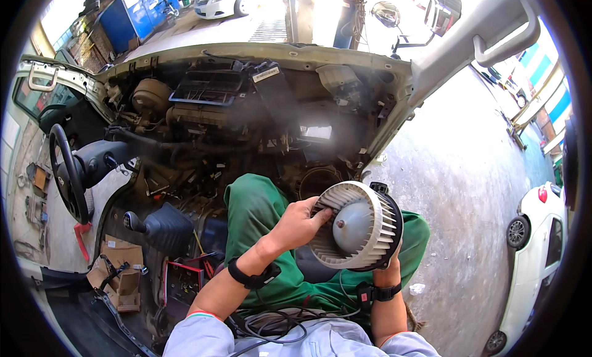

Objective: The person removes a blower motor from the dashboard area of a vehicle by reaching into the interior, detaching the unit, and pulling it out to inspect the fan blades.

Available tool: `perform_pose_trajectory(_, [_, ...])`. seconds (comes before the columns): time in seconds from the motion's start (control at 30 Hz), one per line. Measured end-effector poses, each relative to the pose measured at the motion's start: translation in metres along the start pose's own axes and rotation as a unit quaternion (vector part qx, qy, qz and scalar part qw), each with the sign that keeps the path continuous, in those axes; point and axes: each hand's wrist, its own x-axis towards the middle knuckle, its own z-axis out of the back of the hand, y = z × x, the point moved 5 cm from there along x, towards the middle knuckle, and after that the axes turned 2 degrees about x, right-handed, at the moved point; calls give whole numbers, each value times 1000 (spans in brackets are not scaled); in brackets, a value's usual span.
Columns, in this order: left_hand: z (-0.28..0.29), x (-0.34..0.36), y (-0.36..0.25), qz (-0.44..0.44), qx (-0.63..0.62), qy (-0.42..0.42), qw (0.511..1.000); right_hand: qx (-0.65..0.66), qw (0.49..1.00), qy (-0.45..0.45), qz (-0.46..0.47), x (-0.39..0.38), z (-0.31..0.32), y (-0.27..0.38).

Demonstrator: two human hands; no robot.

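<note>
A blower motor with a pale finned fan wheel (353,227) and a black base is held up over my lap, tilted so its open fan side faces me. My left hand (299,222) pinches the left rim of the wheel, with the thumb reaching in over the fins. From behind and below, my right hand (388,269) supports the black base; most of its fingers are hidden by the blower. Just beyond the fan, a round opening (316,179) shows in the lower part of the stripped dashboard area (246,119).
On the left are a steering wheel (69,172), a gear lever (132,221), a torn cardboard box (126,255) and a red-edged tool case (184,284). Loose black cables (277,323) lie across my lap. The door pillar (450,42) rises at the right; a white car (536,258) stands outside.
</note>
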Motion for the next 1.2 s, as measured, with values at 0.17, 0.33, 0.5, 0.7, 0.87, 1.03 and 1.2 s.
perform_pose_trajectory(0.17, [0, -2, -7, -5, 15, -9, 1000, 22, 999, -30, 7, 2, 11, -3])
perform_pose_trajectory(0.33, [3, -2, 2, 7, 3, -17, 1000, -128, 992, -18, -4, 10, -42, 13])
perform_pose_trajectory(0.5, [1, -3, 0, 9, -10, -10, 1000, -26, 996, 78, 20, 11, -25, 11])
perform_pose_trajectory(0.7, [-1, -5, 6, 16, -49, -7, 999, -4, 1000, 23, -8, 4, -19, 9])
perform_pose_trajectory(0.87, [-4, -6, 9, 12, -33, -22, 999, -50, 975, -212, -44, -10, -24, 11])
perform_pose_trajectory(1.03, [-4, -9, 5, 17, -48, -18, 999, -47, 978, -200, -25, -11, -11, 10])
perform_pose_trajectory(1.2, [-4, -10, 7, 13, -53, -5, 999, -151, 980, -124, 33, -19, 23, 11])
